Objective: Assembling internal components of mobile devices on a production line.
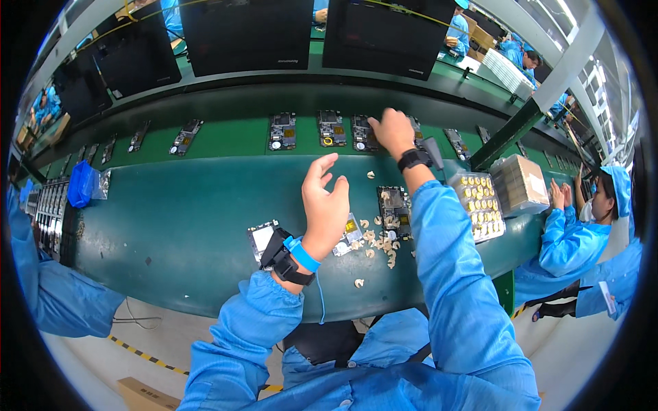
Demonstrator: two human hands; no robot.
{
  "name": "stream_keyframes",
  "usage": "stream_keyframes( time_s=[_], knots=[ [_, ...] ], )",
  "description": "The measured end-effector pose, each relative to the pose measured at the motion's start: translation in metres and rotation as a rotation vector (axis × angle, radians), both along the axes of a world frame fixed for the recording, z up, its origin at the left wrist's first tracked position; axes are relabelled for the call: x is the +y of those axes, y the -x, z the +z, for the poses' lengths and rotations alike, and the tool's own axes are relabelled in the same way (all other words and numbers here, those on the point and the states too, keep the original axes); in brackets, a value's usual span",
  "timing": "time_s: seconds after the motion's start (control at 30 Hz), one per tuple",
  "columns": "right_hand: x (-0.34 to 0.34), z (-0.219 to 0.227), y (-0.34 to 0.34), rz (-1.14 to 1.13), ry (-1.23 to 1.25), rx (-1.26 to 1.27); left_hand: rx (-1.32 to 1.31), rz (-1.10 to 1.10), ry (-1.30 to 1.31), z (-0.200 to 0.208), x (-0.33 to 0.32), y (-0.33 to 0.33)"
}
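Observation:
My right hand (396, 132) reaches over the green strip at the back, fingers curled and partly hidden. Its thumb side is at the upper right edge of a circuit board (364, 133); whether it grips anything is unclear. Just behind the wrist another circuit board (415, 126) partly shows. Raised above the mat, my left hand (325, 205) has its fingers apart and holds nothing. Beneath it lie a board with a white plate (262, 239) and a partly covered board (352, 234). Small cream-coloured curved pieces (371, 239) are scattered beside and on a further circuit board (393, 200).
More boards (282, 131) lie along the green strip (233, 140). At right stand a clear tray of round gold parts (478, 205) and a stack of trays (521, 185). A blue bag (81, 183) lies far left. A co-worker (582, 233) sits right; dark monitors (250, 38) hang behind.

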State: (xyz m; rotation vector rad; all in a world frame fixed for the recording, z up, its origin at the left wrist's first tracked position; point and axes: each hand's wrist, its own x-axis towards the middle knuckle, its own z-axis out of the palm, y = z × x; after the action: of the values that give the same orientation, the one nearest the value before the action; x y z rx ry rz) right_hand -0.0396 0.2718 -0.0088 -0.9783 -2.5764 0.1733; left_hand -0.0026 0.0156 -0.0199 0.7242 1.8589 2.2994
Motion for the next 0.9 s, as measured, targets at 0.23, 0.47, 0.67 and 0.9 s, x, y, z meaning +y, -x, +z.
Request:
stream_keyframes(
  time_s=[0.23,0.47,0.67,0.9],
  knots=[
    [-0.036,-0.026,-0.001,0.042,0.057,0.07,-0.065,-0.136,-0.033,-0.003,-0.005,-0.001],
    [-0.014,-0.018,-0.023,-0.016,0.498,0.705,-0.194,-0.306,0.023,0.007,0.002,-0.008],
    [-0.108,0.039,-0.1,0.461,1.069,0.942,-0.274,-0.401,-0.09,0.016,-0.005,-0.012],
    [-0.097,0.051,-0.195,0.365,0.638,0.607,-0.284,-0.603,-0.087,0.016,-0.002,-0.023]
  ],
)
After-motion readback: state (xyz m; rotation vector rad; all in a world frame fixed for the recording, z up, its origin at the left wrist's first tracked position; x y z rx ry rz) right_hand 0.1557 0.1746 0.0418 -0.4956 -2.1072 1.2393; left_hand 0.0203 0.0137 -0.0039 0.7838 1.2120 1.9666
